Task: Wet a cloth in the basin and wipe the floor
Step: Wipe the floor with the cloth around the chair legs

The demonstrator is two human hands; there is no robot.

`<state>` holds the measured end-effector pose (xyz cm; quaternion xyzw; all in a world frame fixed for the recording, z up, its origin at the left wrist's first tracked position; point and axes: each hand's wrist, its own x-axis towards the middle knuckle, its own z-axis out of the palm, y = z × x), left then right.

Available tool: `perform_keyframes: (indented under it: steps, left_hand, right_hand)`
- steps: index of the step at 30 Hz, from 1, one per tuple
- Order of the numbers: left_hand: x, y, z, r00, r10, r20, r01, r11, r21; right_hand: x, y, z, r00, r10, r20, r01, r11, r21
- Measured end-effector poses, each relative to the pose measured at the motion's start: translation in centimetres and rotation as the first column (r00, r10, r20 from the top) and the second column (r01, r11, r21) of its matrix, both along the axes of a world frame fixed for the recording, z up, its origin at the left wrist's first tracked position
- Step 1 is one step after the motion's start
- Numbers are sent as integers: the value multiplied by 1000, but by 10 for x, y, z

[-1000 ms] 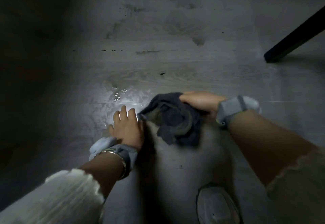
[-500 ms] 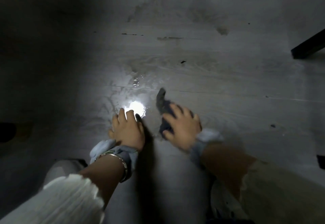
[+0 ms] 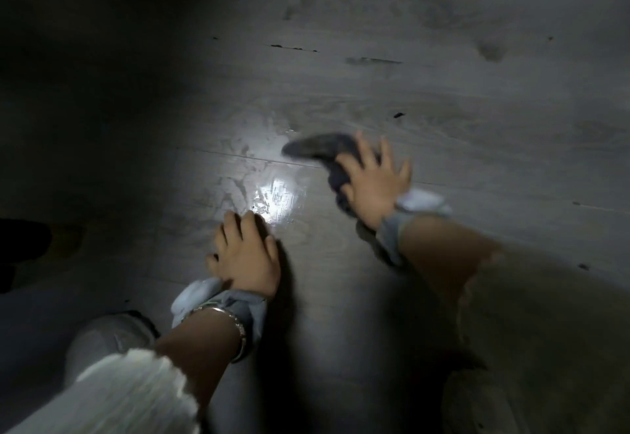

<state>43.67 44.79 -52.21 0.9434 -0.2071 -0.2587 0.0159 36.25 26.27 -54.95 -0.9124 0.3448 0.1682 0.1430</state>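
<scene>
A dark grey cloth (image 3: 315, 149) lies bunched on the grey plank floor (image 3: 477, 120), blurred by motion. My right hand (image 3: 373, 178) presses down on the cloth with fingers spread, and one end of the cloth sticks out to the left of the fingers. My left hand (image 3: 247, 253) rests flat on the floor, palm down, fingers apart, holding nothing. A wet, shiny patch (image 3: 276, 195) glints between the two hands. The basin is not in view.
Dark stains and scuff marks (image 3: 491, 50) mark the floor further away. My knee (image 3: 105, 334) shows at the lower left and a shoe (image 3: 477, 403) at the lower right. A dark shape (image 3: 24, 242) lies at the left edge. The left side is in deep shadow.
My right hand has swept the cloth across the floor, first toward my left hand, then out to the right and away. My left hand stays planted. The view has shifted, so the black furniture leg is gone.
</scene>
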Motion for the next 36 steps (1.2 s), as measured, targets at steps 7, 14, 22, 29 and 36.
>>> perform_keyframes:
  steps: [7,14,22,29,36]
  left_hand:
    - [26,7,9,992,126,4,-126,992,22]
    - [5,12,16,977,210,-29,-211,977,-23]
    - [22,43,3,972,235,-31,-234,972,25]
    - [51,30,-3,974,224,-39,-223,975,25]
    - [73,31,0,968,248,-24,-249,969,-9]
  right_hand:
    - [23,-8,7,989,-145,13,145,989,16]
    - [-11,107,14,864,488,121,-497,866,54]
    - [-19,123,-10,647,743,171,-758,652,38]
    - [92,34,0,970,236,65,-238,971,26]
    - [145,11,4,991,116,-63,-111,991,76]
